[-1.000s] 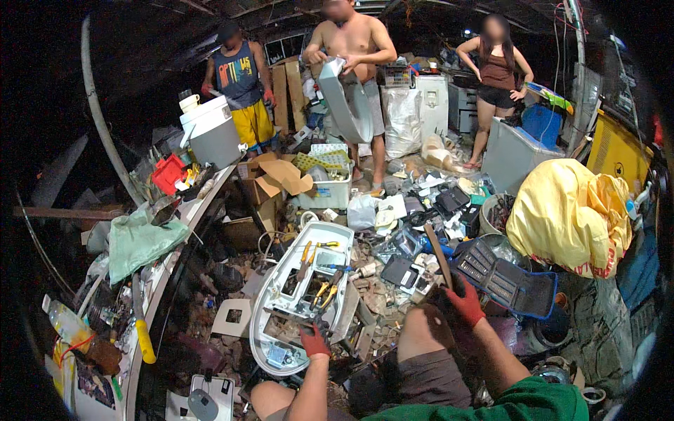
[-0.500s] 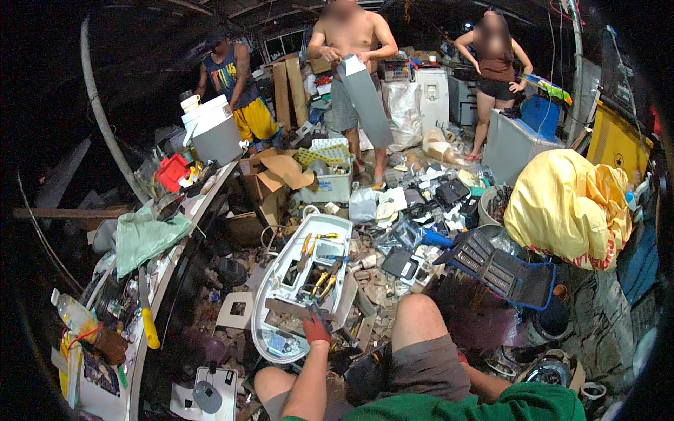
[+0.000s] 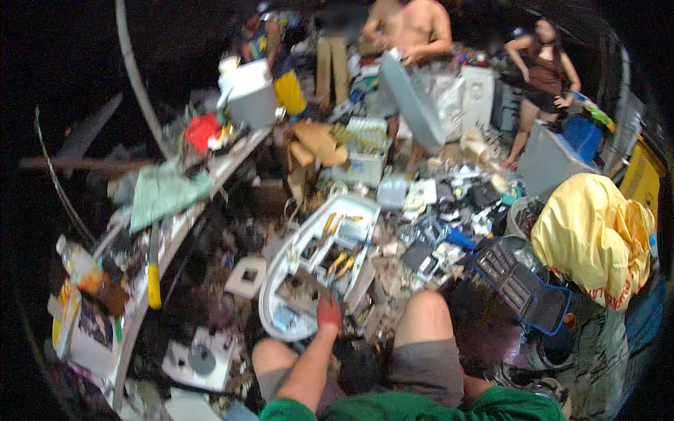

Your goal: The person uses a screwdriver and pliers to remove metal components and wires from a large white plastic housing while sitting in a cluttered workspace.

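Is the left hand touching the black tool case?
Apart: the head view shows the left hand well left of the black tool case, with scrap and the right knee between them.

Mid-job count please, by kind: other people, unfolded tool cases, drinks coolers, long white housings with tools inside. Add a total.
Other people: 3 (person at left, person in middle, person at right)
Unfolded tool case: 1
Drinks cooler: 1
Long white housing: 1
Total: 6

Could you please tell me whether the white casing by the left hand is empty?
Not empty: inside the white casing, blurred but visible, lie yellow-handled pliers.
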Available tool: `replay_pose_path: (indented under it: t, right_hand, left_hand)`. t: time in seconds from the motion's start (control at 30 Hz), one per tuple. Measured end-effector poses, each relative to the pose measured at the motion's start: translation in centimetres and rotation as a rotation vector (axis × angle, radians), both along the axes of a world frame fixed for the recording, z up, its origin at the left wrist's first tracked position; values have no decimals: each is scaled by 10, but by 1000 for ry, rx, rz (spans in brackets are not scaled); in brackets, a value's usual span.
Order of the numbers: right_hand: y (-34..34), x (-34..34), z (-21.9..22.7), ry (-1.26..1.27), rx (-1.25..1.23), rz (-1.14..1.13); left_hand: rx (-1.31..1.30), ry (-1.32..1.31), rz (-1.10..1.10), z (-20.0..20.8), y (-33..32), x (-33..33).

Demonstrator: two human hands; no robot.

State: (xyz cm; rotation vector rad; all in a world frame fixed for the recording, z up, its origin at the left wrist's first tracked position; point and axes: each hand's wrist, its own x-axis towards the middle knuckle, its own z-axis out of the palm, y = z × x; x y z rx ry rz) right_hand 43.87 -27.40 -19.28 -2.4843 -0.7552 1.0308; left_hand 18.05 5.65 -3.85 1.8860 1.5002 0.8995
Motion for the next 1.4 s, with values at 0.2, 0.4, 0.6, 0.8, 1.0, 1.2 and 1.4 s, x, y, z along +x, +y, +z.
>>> replay_pose_path:
  t: [0.2, 0.4, 0.6, 0.8, 1.0, 1.2, 1.4]
  right_hand:
    - [-20, 22, -6, -53, -8, -22]
    - [18, 76, 70, -255, 347, -214]
    - [121, -7, 308, 137, 1149, 19]
    - [212, -70, 293, 97, 508, 426]
    - [241, -81, 199, 179, 669, 531]
    - [228, -104, 247, 187, 918, 371]
    - [218, -64, 240, 382, 916, -224]
  left_hand:
    - [-42, 42, -116, 20, -11, 15]
    - [272, 184, -266, 22, -13, -1]
    - [310, 389, -335, 20, -15, -15]
    - [313, 400, -378, 25, -19, -1]
    - [293, 456, -381, -1, -15, 4]
    - [466, 407, -197, 18, -21, -8]
    - [121, 628, -227, 46, -32, 27]
